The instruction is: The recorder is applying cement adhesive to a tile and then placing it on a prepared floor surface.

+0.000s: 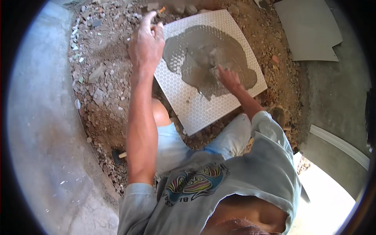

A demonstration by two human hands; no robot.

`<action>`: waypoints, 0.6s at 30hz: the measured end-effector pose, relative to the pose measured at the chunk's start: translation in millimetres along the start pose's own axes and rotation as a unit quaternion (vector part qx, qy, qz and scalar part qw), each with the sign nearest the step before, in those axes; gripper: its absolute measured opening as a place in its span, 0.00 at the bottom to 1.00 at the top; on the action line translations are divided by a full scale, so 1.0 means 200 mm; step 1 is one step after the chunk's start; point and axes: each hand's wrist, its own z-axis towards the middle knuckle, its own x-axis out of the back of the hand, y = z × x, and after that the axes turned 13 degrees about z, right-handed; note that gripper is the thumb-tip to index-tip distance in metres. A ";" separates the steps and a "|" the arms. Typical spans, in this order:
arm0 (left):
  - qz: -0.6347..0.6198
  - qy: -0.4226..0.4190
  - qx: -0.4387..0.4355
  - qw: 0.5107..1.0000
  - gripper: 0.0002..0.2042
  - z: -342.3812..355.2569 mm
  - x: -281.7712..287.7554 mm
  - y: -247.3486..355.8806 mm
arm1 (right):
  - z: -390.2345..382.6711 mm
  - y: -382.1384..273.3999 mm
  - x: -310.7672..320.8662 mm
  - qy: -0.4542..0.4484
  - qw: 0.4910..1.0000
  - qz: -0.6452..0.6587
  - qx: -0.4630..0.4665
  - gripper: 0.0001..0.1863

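Tile (207, 111): is lying face down, it seems, on the rubble (96, 86) in front of the person, its honeycomb-patterned surface showing around the paste.
Grey paste (231, 51): is covering the tile's middle unevenly, while bare patches are showing at the left and along the rim.
Right hand (230, 79): is reaching over the paste with fingers curled; blur is hiding whether its grip is clamped on a tool.
Left hand (147, 49): is hovering in front of the tile's upper-left corner, its grip apart, with nothing visible between the fingers.
Likely trouble: the tile could be rocking or cracking if pressed hard over lumpy stones; thin paste could be leaving hollows; loose grit could be sticking in it.
In the way: the left knee (159, 111) and right trouser leg (235, 131) are crowding the near edges.
Around: a dark-headed hammer (117, 156) is lying left of the knees; a grey sheet (309, 29) and a pale strip (340, 145) are lying at the right.
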 end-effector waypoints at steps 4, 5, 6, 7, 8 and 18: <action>-0.027 0.012 -0.037 0.999 0.19 -0.03 0.04 0.05 | 0.48 0.27 0.15 0.070 0.997 -0.002 -0.034 0.20; -0.031 0.011 -0.038 0.999 0.19 -0.06 0.07 0.04 | 0.54 0.25 0.19 0.079 0.997 0.002 -0.027 0.20; -0.025 0.021 -0.042 0.999 0.19 -0.08 0.09 0.02 | 0.61 0.23 0.23 0.078 0.997 0.004 -0.029 0.21; 0.004 0.017 -0.038 0.999 0.19 -0.10 0.11 -0.02 | 0.68 0.17 0.25 0.073 0.997 0.009 -0.027 0.22; 0.028 0.012 -0.035 0.999 0.19 -0.11 0.12 -0.04 | 0.71 0.15 0.25 0.080 0.995 0.014 -0.052 0.22; -0.008 -0.032 -0.020 0.999 0.19 -0.08 0.07 -0.05 | 0.78 0.61 0.26 0.155 0.952 0.150 -0.215 0.25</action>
